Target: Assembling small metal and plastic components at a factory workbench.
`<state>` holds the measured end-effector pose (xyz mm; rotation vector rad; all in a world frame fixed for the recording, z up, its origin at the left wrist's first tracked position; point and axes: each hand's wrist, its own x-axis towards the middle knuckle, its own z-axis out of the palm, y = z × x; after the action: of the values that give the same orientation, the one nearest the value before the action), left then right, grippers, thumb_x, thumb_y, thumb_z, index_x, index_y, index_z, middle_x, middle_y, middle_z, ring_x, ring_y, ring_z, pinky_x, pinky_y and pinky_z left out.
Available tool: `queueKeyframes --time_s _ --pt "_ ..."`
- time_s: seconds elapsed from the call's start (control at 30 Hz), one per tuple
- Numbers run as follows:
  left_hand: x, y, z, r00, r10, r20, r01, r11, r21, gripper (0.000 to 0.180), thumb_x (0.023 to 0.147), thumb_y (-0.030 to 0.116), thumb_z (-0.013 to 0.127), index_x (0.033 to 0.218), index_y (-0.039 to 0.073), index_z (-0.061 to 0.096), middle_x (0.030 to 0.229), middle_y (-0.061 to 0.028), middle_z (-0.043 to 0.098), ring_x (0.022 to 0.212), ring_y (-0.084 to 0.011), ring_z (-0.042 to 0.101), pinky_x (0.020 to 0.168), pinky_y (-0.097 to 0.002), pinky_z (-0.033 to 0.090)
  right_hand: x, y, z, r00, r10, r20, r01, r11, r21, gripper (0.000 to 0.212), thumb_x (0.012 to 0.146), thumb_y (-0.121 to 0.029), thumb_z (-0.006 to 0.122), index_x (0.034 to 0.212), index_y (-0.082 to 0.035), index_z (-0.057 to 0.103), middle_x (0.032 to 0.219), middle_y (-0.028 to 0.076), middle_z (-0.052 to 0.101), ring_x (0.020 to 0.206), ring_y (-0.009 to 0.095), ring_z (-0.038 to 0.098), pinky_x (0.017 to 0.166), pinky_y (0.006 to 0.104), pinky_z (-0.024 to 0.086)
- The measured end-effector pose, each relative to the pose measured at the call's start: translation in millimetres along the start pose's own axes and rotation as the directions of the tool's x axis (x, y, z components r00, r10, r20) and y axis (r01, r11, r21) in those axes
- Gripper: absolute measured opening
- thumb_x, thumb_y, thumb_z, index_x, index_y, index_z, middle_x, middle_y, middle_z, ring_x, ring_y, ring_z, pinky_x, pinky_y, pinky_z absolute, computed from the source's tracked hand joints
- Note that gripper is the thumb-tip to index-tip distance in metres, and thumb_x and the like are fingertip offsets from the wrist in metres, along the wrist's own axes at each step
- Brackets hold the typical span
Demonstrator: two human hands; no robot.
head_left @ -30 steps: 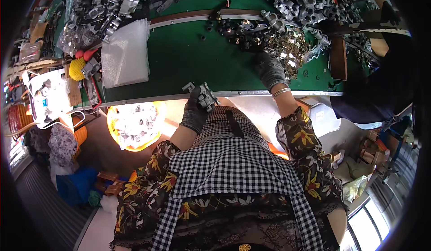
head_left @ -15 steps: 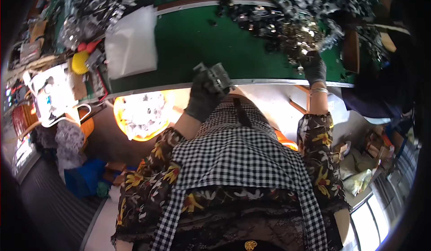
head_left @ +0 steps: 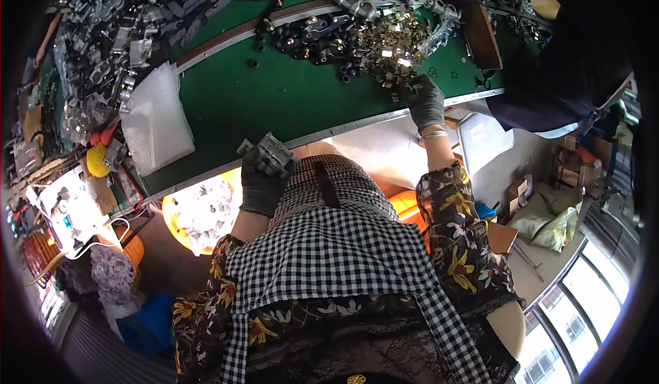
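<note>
My left hand (head_left: pixel 263 186), in a dark glove, is closed round a grey metal brake caliper (head_left: pixel 269 154) just off the near edge of the green table (head_left: pixel 233 109). My right hand (head_left: pixel 425 101), gloved too, reaches the near side of a heap of small brass-coloured metal clips (head_left: pixel 391 44). Its fingers are bent together at the heap's edge; what they pinch, if anything, is too small to make out. Black metal brackets (head_left: pixel 319 37) and small black rubber pieces lie left of the clips.
Many grey castings (head_left: pixel 113 47) and dark pads (head_left: pixel 192 3) are piled at the far left. Translucent plastic bags (head_left: pixel 156 119) lie on the left of the table. An orange-rimmed tub (head_left: pixel 206 209) stands below. At right is another person's dark sleeve (head_left: pixel 549 75).
The view has swung, so the table sits tilted and shifted left in it. My left hand still holds the caliper; my right hand stays at the clip heap.
</note>
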<state>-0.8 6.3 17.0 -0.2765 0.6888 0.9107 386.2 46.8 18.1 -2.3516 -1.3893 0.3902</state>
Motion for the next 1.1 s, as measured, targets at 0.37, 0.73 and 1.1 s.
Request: queueKeyframes --time_s 0.37,0.73,1.1 --pt "-3.7 -3.2 23.6 0.999 0.018 -0.030 -0.017 0.999 0.027 0.024 0.076 0.035 0.067 0.080 0.016 0.053 0.066 0.0028 0.051 0.059 -0.0135 0.051 0.053 -0.0301 0.044 8.7 19.5 -13.9 0.988 0.145 -0.059 -0.124 0.955 0.270 0.018 0.079 -0.023 0.070 0.086 -0.006 0.069 0.080 0.016 0.068 0.074 0.029 0.065 0.072 0.0371 0.051" --pt "-3.6 -7.8 23.3 0.964 0.108 -0.243 -0.062 0.980 0.190 0.028 0.080 0.040 0.065 0.090 0.015 0.058 0.073 0.0018 0.055 0.066 -0.0132 0.054 0.059 -0.0306 0.046 58.0 51.8 14.2 0.984 -0.072 0.162 0.054 0.992 0.112 0.034 0.073 -0.007 0.076 0.104 -0.003 0.063 0.088 0.007 0.066 0.080 0.018 0.061 0.072 0.0284 0.050" --pt "3.0 -0.5 -2.6 0.992 0.054 -0.116 -0.032 0.982 0.186 0.033 0.076 0.041 0.068 0.095 0.015 0.058 0.082 -0.0004 0.058 0.074 -0.0144 0.057 0.067 -0.0320 0.051 45.1 30.3 -10.2 0.991 0.091 0.094 -0.100 0.991 0.089 0.036 0.068 -0.025 0.081 0.097 -0.007 0.069 0.088 0.015 0.070 0.084 0.031 0.067 0.078 0.0370 0.052"
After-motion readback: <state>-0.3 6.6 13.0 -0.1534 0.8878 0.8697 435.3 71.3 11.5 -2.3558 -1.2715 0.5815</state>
